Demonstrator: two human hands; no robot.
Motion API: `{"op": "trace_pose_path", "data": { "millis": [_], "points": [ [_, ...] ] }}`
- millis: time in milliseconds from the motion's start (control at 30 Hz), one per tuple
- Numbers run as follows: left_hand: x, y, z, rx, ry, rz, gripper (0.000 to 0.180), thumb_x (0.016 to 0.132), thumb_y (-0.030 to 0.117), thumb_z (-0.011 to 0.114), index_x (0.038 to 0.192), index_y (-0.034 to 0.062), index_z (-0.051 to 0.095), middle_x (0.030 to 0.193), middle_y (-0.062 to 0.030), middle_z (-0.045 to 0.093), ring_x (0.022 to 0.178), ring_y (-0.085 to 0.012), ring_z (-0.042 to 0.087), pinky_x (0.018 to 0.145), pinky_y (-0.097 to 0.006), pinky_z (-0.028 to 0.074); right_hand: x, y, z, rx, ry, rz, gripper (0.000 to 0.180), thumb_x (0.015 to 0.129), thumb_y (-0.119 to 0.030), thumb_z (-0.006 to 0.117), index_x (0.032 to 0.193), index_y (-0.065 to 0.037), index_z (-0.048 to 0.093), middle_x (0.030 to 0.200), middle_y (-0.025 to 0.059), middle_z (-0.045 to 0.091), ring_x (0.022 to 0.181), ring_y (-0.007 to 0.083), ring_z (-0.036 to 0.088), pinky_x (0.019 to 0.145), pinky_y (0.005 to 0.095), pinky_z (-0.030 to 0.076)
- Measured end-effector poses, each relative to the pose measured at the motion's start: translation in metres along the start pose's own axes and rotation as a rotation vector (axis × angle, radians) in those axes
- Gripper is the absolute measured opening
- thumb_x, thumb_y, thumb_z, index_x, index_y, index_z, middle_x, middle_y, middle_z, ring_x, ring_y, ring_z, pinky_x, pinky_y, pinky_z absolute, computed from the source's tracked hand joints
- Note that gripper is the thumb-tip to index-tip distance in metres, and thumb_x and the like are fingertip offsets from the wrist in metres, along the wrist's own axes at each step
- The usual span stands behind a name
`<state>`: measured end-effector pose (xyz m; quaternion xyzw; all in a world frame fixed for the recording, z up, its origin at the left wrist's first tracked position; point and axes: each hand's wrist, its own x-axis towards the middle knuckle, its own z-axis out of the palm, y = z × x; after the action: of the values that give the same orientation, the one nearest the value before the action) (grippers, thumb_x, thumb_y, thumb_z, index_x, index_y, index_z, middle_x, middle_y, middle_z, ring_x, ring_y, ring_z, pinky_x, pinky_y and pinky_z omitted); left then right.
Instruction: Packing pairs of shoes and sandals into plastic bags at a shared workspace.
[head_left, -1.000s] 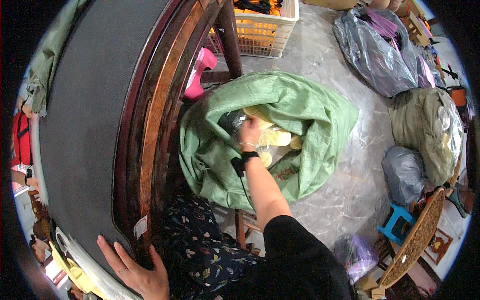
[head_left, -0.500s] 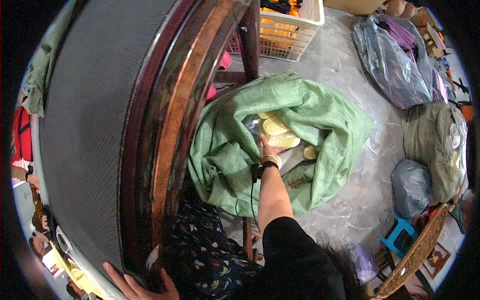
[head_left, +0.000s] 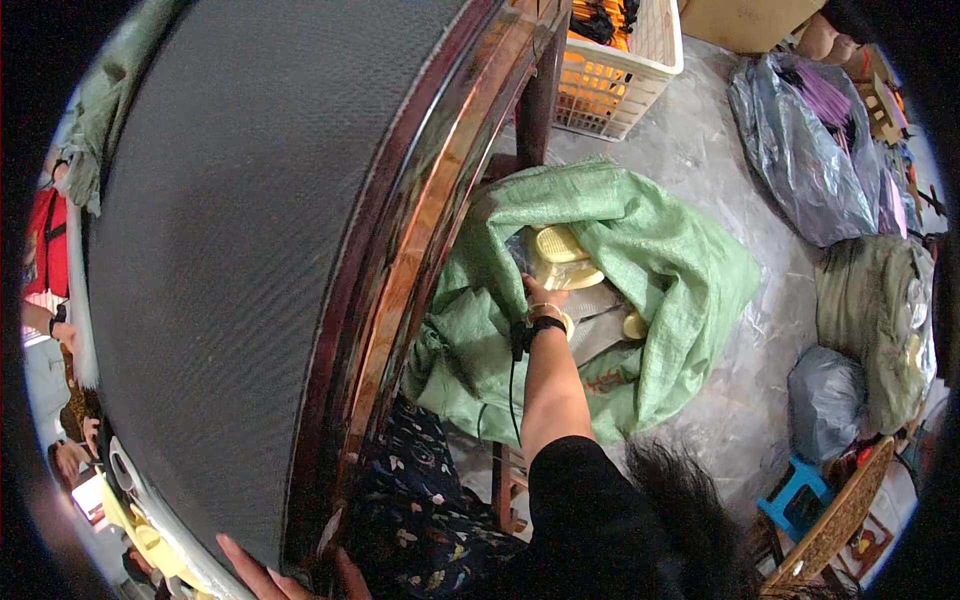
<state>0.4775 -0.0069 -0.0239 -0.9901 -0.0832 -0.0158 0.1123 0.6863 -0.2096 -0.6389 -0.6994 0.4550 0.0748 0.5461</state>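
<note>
Leaning farther over the table edge, reaching deeper into the sack

At far left, only fingertips of the left hand [head_left: 285,578] showing now at the bottom rim, flat and unclenched against the dark mesh-covered table with the polished red-brown wooden edge [head_left: 400,300], grasping nothing, having slid lower in view than a second ago. Toward the middle, right hand [head_left: 540,298], with a black band at the wrist, sunk farther into the open mouth of the big green woven plastic sack [head_left: 680,270] on the grey floor, fingers among pale yellow plastic pieces [head_left: 562,258] in clear wrapping; grip hidden, impossible to say whether closed on one. Yellow pieces still inside the sack, none lifted out. Farther right, grey plastic bags [head_left: 800,150] and a white slatted crate [head_left: 625,70] standing apart.
</note>
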Motion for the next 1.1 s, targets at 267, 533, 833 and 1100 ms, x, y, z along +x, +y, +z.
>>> {"op": "trace_pose_path", "data": {
  "millis": [267,533,833,1100],
  "points": [
    [-0.006,-0.01,-0.007,0.098,0.028,0.023,0.092,0.084,0.025,0.072,0.155,0.0109,0.015,0.149,-0.0343,0.028,0.135,-0.0512,0.036,0.108,-0.057,0.035,-0.084,-0.028,-0.024,0.299,-0.365,0.064,0.066,0.063,-0.005,0.086,0.121,0.0,0.055,0.109,0.008,0.067,0.095,0.0233,0.062,0.084,0.0359,0.049],
    [-0.016,-0.011,0.0,-0.001,0.058,-0.011,0.08,0.078,0.009,0.066,0.148,0.0025,0.029,0.152,-0.0292,0.026,0.139,-0.0495,0.028,0.113,-0.058,0.026,-0.123,-0.032,-0.164,-0.046,-0.364,0.01,0.057,0.069,-0.013,0.082,0.12,0.003,0.062,0.115,0.0116,0.068,0.1,0.0236,0.065,0.088,0.0358,0.05],
    [-0.026,-0.017,-0.004,-0.068,0.148,-0.016,0.085,0.077,0.006,0.068,0.151,0.0089,0.028,0.154,-0.0246,0.025,0.14,-0.0456,0.027,0.115,-0.054,0.024,-0.178,-0.074,-0.303,0.057,-0.354,-0.06,0.059,0.067,0.001,0.081,0.122,-0.001,0.059,0.109,0.0076,0.069,0.093,0.0198,0.065,0.083,0.0331,0.051],
    [-0.051,-0.019,-0.009,-0.248,0.212,0.003,0.087,0.076,0.01,0.073,0.152,0.0154,0.03,0.157,-0.0206,0.021,0.144,-0.044,0.02,0.113,-0.064,0.018,-0.217,-0.131,-0.469,-0.045,-0.519,-0.048,0.052,0.077,-0.006,0.075,0.124,-0.003,0.055,0.108,0.0065,0.067,0.091,0.0189,0.064,0.08,0.0327,0.052]
  ]
}}
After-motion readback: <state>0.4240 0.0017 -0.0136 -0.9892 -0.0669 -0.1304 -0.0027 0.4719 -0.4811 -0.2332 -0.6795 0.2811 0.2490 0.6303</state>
